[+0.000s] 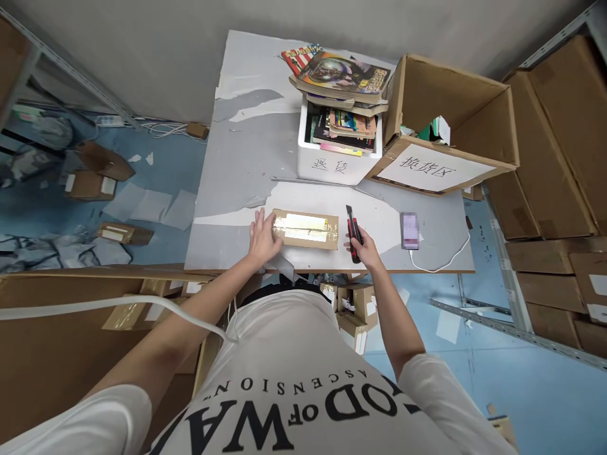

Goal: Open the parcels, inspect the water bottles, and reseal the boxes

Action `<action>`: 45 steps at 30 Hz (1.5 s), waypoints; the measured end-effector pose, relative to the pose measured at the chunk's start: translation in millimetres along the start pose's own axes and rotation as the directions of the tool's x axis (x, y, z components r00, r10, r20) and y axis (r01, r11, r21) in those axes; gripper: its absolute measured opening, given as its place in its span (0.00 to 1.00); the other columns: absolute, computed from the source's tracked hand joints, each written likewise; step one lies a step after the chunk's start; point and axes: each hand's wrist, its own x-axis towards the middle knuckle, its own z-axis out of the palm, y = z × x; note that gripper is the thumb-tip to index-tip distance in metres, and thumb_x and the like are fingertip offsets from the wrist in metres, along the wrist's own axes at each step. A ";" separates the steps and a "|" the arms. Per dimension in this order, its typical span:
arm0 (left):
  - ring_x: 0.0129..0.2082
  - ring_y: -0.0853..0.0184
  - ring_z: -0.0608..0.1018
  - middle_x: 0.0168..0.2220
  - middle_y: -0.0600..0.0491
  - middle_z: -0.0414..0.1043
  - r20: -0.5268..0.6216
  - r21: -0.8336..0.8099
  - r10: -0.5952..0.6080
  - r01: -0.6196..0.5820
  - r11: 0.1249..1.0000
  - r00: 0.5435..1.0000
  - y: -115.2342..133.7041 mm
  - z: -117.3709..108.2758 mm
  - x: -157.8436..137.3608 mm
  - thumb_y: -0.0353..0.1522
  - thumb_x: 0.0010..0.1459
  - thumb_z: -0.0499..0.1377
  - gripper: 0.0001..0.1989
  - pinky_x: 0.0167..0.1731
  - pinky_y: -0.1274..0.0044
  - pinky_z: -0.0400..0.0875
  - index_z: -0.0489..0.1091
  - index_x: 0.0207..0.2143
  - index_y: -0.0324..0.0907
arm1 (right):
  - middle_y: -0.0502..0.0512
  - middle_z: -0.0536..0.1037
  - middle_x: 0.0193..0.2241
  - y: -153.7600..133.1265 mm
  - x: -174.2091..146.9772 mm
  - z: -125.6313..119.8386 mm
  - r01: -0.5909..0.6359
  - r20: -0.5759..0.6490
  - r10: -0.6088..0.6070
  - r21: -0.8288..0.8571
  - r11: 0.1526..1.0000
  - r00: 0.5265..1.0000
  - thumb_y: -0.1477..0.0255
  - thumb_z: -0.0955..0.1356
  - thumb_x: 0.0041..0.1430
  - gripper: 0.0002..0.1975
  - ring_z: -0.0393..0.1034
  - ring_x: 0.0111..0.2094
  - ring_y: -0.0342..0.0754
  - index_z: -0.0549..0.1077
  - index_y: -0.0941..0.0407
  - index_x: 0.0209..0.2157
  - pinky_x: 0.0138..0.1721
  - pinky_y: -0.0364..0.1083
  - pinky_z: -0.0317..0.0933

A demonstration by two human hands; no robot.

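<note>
A small flat cardboard parcel (307, 229), sealed with clear tape and bearing a label, lies on the grey table (237, 164) near its front edge. My left hand (263, 237) rests flat on the parcel's left end, fingers spread. My right hand (364, 248) is to the right of the parcel and grips a red and black utility knife (352, 229), its tip pointing away from me. The knife is apart from the parcel.
A phone (410, 230) on a white cable lies right of the knife. A white foam box (337, 151) stacked with books and an open cardboard box (446, 126) with a paper sign stand behind. Cartons fill the shelves at right; small boxes lie on the blue floor.
</note>
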 end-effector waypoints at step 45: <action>0.64 0.45 0.52 0.65 0.36 0.49 0.391 0.266 0.474 -0.590 0.762 0.789 31.5 13.4 57.3 0.52 0.44 0.63 0.55 0.61 0.50 0.29 0.44 0.66 0.36 | 0.64 0.71 0.45 60.9 -50.5 -31.0 -0.212 -0.271 -0.023 -0.801 0.559 0.962 0.72 0.54 0.62 0.32 0.69 0.42 0.53 0.43 0.56 0.67 0.41 0.50 0.64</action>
